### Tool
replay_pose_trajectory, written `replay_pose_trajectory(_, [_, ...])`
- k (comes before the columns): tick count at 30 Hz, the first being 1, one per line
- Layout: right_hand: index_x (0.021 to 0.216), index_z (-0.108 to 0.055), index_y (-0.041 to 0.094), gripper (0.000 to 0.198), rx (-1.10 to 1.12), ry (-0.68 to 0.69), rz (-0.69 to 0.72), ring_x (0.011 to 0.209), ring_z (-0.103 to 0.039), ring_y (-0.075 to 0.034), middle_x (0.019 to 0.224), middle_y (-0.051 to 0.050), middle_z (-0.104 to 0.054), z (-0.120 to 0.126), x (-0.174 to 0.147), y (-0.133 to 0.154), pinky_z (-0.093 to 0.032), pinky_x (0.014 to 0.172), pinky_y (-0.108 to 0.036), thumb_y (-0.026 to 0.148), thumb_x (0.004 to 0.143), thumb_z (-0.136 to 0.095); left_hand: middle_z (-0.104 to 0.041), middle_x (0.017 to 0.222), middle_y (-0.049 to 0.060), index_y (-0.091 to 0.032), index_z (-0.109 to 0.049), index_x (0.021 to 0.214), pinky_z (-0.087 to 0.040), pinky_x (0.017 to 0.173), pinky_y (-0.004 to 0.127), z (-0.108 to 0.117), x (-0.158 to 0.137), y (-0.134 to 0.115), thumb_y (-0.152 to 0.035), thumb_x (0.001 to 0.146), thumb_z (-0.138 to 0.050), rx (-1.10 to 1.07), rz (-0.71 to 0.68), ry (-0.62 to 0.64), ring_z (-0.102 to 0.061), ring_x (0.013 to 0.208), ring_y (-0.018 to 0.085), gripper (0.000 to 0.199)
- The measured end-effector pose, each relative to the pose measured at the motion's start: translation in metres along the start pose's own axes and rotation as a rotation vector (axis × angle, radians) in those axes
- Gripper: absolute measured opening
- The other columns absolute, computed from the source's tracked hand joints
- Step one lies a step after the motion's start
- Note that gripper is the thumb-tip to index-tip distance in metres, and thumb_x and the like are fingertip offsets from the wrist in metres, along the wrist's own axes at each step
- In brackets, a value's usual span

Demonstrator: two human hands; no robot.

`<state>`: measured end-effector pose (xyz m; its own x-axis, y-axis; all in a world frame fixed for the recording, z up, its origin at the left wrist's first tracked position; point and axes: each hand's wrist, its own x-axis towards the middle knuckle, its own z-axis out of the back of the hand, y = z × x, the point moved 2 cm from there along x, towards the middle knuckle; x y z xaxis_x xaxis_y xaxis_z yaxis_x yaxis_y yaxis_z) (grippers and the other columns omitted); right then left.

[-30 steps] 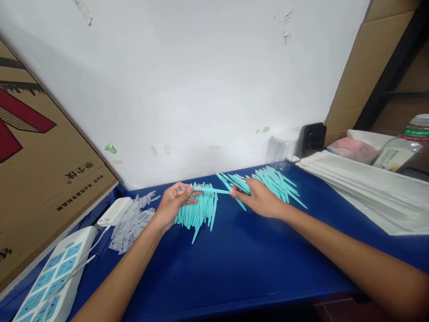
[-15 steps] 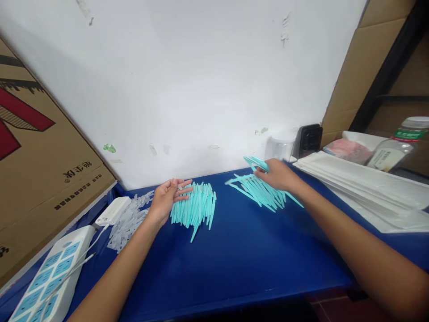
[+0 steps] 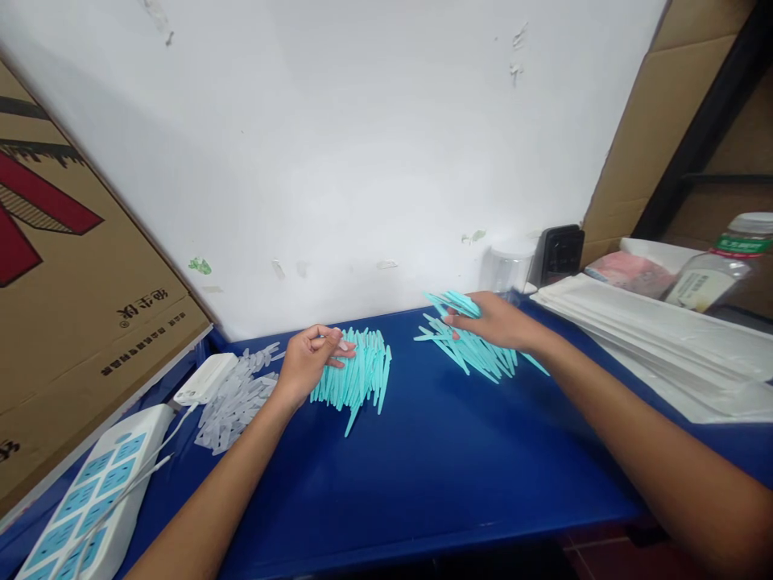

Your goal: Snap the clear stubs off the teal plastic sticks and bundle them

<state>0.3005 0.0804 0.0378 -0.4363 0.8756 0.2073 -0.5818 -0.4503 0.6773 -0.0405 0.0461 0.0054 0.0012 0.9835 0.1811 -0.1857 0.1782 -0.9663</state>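
A white wall [image 3: 362, 161], scuffed and marked with peeled green and pale scraps, filled the background. Against it stood a smooth, deep-blue table [image 3: 435, 467]; dark red tiles showed below its near edge. A brown printed carton [image 3: 72, 306] with red shapes leaned along the left side; plain brown cardboard [image 3: 640, 121] and a black bar [image 3: 700, 129] bounded the right. A stack of flat white sheets [image 3: 652, 338] lay on the table's right, and a white power strip with blue sockets [image 3: 100, 487] on its left. Behind the stack was a clear, green-banded bottle [image 3: 718, 270].

Turquoise tapered sticks lay in a left pile [image 3: 356, 379] and a looser right pile [image 3: 480, 354]; left of them spread a heap of translucent slips [image 3: 233, 407].

The left hand [image 3: 307, 362] was at the left pile, the right hand [image 3: 498, 318] above the right pile. Near the wall stood a clear cup [image 3: 510, 266].

The right fingers grasped a small bundle of turquoise sticks [image 3: 462, 304]. The left thumb and fingertips were drawn together; whether they held anything could not be told.
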Motion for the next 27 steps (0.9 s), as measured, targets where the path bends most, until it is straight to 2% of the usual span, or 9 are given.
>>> replay_pose_trajectory(3, [0.088,-0.072,0.02,0.031,0.163,0.056,0.08,0.068,-0.064,-0.02,0.074,-0.003,-0.073,-0.02,-0.005,0.02,-0.046,0.066,-0.03,0.048,0.092,-0.061,-0.08,0.086,0.014,-0.015,-0.066,0.092,-0.059,0.061,0.035,-0.002,-0.002,-0.001,-0.062,0.081,-0.074,0.009,-0.015,-0.013,-0.079,0.079,0.031,0.049])
replay_pose_trajectory(7, [0.091,-0.074,0.02,0.032,0.266,0.132,0.083,0.064,-0.063,-0.019,0.07,-0.002,-0.072,-0.049,-0.01,0.032,-0.045,0.06,-0.028,0.05,0.093,-0.062,-0.081,0.095,0.015,-0.015,-0.07,0.098,-0.06,0.064,0.036,-0.005,-0.004,-0.001,-0.061,0.083,-0.073,0.007,0.001,-0.002,-0.078,0.083,0.031,0.049])
replay_pose_trajectory(10, [0.09,-0.075,0.02,0.031,0.296,0.142,0.093,0.063,-0.063,-0.018,0.069,-0.002,-0.071,-0.062,-0.012,0.034,-0.044,0.059,-0.028,0.048,0.093,-0.062,-0.079,0.106,0.015,-0.015,-0.071,0.102,-0.061,0.066,0.036,-0.01,-0.006,-0.003,-0.061,0.086,-0.07,-0.007,0.017,0.057,-0.078,0.086,0.031,0.048])
replay_pose_trajectory(13, [0.09,-0.075,0.02,0.03,0.304,0.121,0.097,0.062,-0.061,-0.017,0.069,-0.001,-0.072,-0.066,-0.013,0.034,-0.043,0.059,-0.028,0.048,0.093,-0.062,-0.079,0.108,0.015,-0.016,-0.073,0.103,-0.061,0.066,0.035,-0.014,-0.008,-0.005,-0.058,0.088,-0.069,0.0,0.011,0.107,-0.078,0.089,0.031,0.046])
replay_pose_trajectory(16, [0.092,-0.074,0.02,0.03,0.325,0.104,0.089,0.063,-0.062,-0.018,0.069,-0.001,-0.072,-0.065,-0.012,0.033,-0.044,0.061,-0.029,0.048,0.093,-0.063,-0.079,0.105,0.013,-0.016,-0.075,0.103,-0.061,0.065,0.035,-0.016,-0.009,-0.005,-0.056,0.087,-0.07,0.003,-0.019,0.097,-0.077,0.087,0.03,0.043])
replay_pose_trajectory(22, [0.087,-0.076,0.02,0.033,0.375,0.125,0.07,0.068,-0.063,-0.019,0.069,-0.003,-0.072,-0.063,-0.011,0.032,-0.045,0.064,-0.03,0.049,0.093,-0.062,-0.076,0.08,0.007,-0.016,-0.079,0.101,-0.06,0.061,0.035,-0.013,-0.007,0.0,-0.051,0.084,-0.076,-0.005,-0.073,0.031,-0.073,0.073,0.024,0.039])
replay_pose_trajectory(27, [0.073,-0.073,0.02,0.041,0.35,0.118,0.04,0.067,-0.06,-0.019,0.07,-0.004,-0.071,-0.061,-0.012,0.033,-0.042,0.061,-0.03,0.054,0.092,-0.06,-0.079,0.092,0.011,-0.016,-0.078,0.103,-0.061,0.063,0.037,-0.014,-0.007,-0.002,-0.052,0.083,-0.076,-0.009,-0.08,0.064,-0.075,0.079,0.027,0.041])
